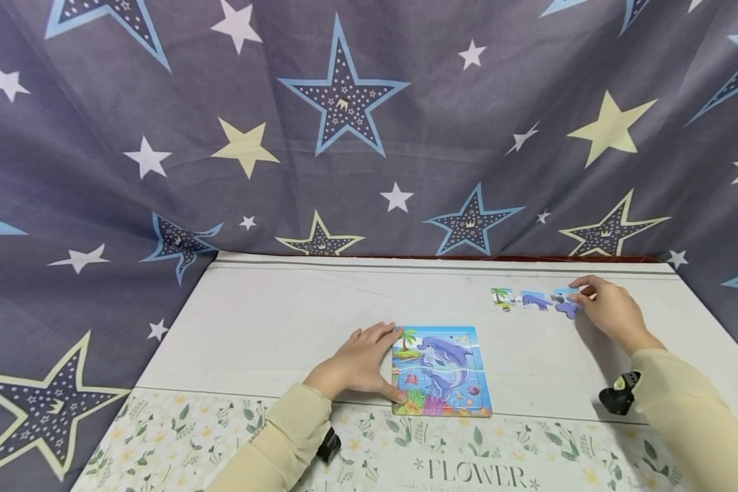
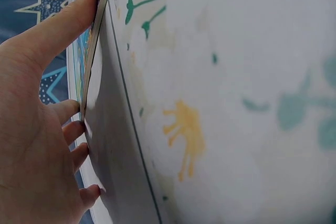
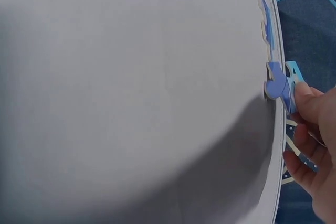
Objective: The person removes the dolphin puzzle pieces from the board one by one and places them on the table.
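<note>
A square dolphin puzzle board [image 1: 443, 369] lies flat on the table. My left hand [image 1: 363, 362] rests along its left side, fingers spread. Its thumb presses the near left corner and the index fingertip is at the far left corner; in the left wrist view the other fingertips [image 2: 80, 156] line up beside the board's edge. Farther back on the right, my right hand [image 1: 611, 311] pinches a light-blue puzzle piece [image 3: 295, 72] between thumb and fingers. A purple puzzle piece [image 3: 275, 83] overlaps it, right below the fingertips. Part of the held piece is hidden by the thumb.
Left of the right hand, a palm-tree piece [image 1: 502, 296] and a dolphin piece [image 1: 535, 301] lie in a row. The table has a white cover [image 1: 295, 294] with a flowered front strip [image 1: 178, 430]. A star-patterned curtain [image 1: 320, 184] hangs behind it.
</note>
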Demonstrator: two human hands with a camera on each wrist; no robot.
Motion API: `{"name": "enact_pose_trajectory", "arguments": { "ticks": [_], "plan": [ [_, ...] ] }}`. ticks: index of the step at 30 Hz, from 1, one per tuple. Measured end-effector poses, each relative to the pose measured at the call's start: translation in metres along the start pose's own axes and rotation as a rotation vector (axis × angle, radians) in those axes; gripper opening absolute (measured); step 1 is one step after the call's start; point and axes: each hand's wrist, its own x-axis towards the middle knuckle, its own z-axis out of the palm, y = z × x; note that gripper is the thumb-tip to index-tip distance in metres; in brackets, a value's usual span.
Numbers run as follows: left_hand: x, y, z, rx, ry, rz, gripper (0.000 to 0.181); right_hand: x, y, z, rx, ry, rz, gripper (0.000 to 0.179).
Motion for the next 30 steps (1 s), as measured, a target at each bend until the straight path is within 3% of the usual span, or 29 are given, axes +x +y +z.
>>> {"name": "enact_pose_trajectory", "arguments": {
  "ticks": [19, 30],
  "plan": [
    [-0.0005, -0.0006, 0.0006, 0.011, -0.010, -0.006, 0.118, 0.0041, -0.0005, 0.0065, -0.037, -0.021, 0.071, 0.027],
    [0.0008, -0.0005, 0.0002, 0.006, 0.002, 0.001, 0.117, 0.0023, 0.0017, 0.0092, -0.024, -0.022, 0.055, 0.027]
  ]
}}
